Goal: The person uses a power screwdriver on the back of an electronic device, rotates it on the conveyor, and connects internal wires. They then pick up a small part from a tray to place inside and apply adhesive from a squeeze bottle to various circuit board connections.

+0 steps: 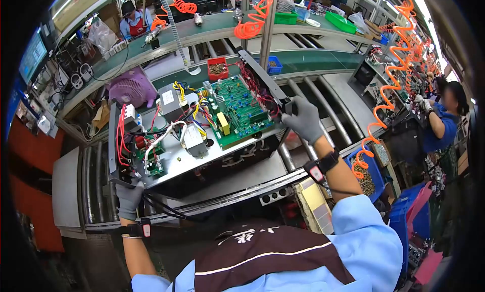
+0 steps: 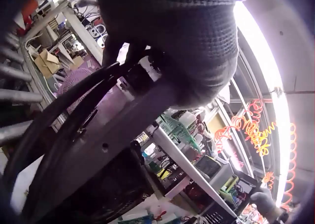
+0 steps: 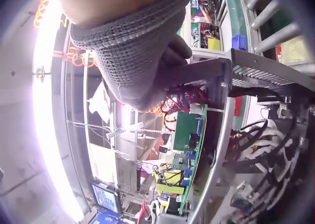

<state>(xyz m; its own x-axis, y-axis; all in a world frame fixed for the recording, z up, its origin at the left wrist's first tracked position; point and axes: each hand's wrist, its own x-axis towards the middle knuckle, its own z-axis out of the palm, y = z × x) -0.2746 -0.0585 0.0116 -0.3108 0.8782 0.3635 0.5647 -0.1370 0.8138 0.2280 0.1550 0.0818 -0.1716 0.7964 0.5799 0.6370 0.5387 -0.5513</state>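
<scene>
An open metal chassis (image 1: 177, 163) with a green circuit board (image 1: 237, 108), bundled wires and grey metal boxes lies tilted over the roller line. The gloved left hand (image 1: 130, 200) grips its near left corner, beside black cables (image 1: 164, 207). At the right end, the gloved right hand (image 1: 304, 119) holds the corner of the dark side panel. In the left wrist view the left hand (image 2: 182, 47) is curled on the frame's edge (image 2: 113, 130), with black cables hanging next to it. The right wrist view shows the right hand (image 3: 142, 66) curled round the end of the panel (image 3: 197, 72).
Behind the chassis are a purple fan (image 1: 132, 87), a red bin (image 1: 217, 70) of small parts and a blue bin (image 1: 274, 65). Metal rollers (image 1: 328, 110) run to the right. An orange coiled hose (image 1: 382, 102) hangs there, and another worker (image 1: 442, 121) stands at far right.
</scene>
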